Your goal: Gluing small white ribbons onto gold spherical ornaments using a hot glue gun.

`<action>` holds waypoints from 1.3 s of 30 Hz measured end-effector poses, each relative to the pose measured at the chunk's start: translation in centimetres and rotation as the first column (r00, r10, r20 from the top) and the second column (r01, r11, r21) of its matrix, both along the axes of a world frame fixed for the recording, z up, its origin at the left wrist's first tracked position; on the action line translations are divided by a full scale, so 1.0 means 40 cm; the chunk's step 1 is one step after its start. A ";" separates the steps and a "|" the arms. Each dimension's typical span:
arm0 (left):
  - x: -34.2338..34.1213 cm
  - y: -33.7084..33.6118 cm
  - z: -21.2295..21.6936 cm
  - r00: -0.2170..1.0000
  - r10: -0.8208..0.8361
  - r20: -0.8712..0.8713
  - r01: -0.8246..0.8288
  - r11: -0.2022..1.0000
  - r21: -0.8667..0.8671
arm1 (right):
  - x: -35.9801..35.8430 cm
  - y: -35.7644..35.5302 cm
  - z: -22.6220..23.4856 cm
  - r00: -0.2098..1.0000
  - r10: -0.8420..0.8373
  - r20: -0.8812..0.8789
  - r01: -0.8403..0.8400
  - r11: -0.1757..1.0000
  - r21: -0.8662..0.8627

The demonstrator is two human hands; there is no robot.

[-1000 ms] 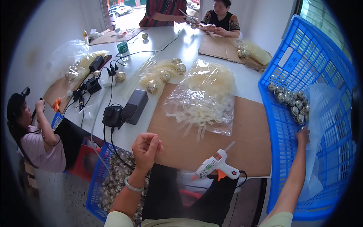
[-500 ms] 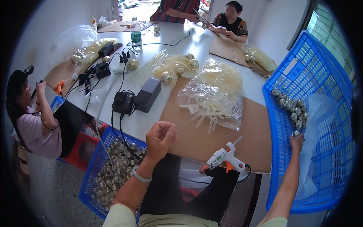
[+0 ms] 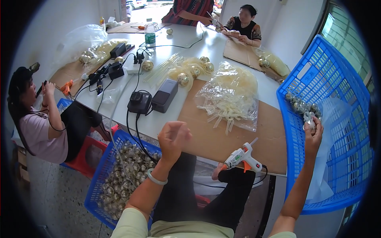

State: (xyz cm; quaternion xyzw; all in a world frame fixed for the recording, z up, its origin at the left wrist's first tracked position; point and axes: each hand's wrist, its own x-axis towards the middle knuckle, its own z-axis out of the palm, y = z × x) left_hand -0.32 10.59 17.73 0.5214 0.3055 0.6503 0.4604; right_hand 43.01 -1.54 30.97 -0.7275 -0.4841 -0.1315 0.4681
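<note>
Since a second ago the right hand (image 3: 312,133) has risen along the blue crate (image 3: 317,79) at the right of the frame: it was low on the rim, and now sits higher, its fingers closed on a small silvery ball (image 3: 310,125). That suggests one ball has been picked from the cluster of balls (image 3: 301,107) lying just above and left of the hand, inside the crate. A clear bag (image 3: 329,131) hangs beside the hand.

The left hand (image 3: 173,137) has drifted from lower left toward the middle of the frame and hovers over the table edge, loosely curled; whether it holds anything I cannot tell. The glue gun (image 3: 243,156) lies untouched on the cardboard (image 3: 206,131), between the two hands, below the bag of pale strips (image 3: 232,95).
</note>
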 end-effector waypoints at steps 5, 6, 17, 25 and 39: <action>-0.051 -0.170 0.093 0.944 -0.285 0.168 0.259 0.952 0.161 | -0.415 -0.110 0.066 0.845 0.512 0.153 -0.515 0.857 -0.022; -0.051 -0.215 0.113 0.914 -0.377 0.148 0.350 0.919 0.179 | -0.473 -0.126 0.041 0.783 0.616 0.085 -0.618 0.786 -0.013; -0.005 -0.417 -0.003 0.804 -0.538 0.254 0.594 0.708 -0.382 | -0.692 -0.171 -0.241 0.542 0.830 -0.131 -0.841 0.533 -0.097; -0.023 -0.405 -0.140 0.841 -0.519 0.154 0.524 0.709 -0.472 | -0.645 -0.177 -0.392 0.449 0.777 -0.441 -0.879 0.474 -0.061; -0.025 -0.335 -0.344 0.797 -0.602 0.051 0.553 0.693 -0.462 | -0.639 -0.132 -0.586 0.396 0.608 -0.688 -0.878 0.471 -0.088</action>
